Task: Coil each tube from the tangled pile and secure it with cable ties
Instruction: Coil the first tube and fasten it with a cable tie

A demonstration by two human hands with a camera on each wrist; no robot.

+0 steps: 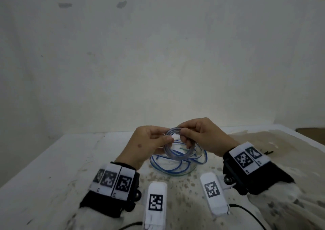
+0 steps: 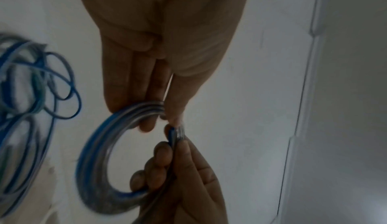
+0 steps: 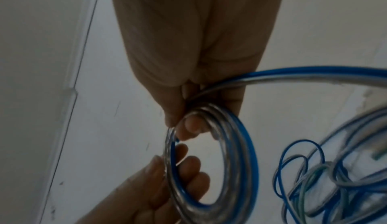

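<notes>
A small coil [image 1: 168, 152] of clear tube with a blue stripe hangs above the table between both hands. My left hand [image 1: 167, 138] pinches its left side with thumb and fingers. My right hand [image 1: 182, 133] grips its top right. In the left wrist view my left hand [image 2: 161, 116] holds the coil [image 2: 94, 153] while the right hand [image 2: 173, 143] pinches it from below. The right wrist view shows my right hand [image 3: 182, 124] on the coil [image 3: 236, 153], with a loose strand [image 3: 314, 76] running off right. The tangled pile [image 1: 177, 164] lies under the coil.
The white, stained table [image 1: 52, 177] ends at a pale wall behind. A small dark object [image 1: 267, 152] lies at the right, past my right wrist. A short green end [image 1: 182, 148] shows in the pile. Black cables trail from both wrist units near me.
</notes>
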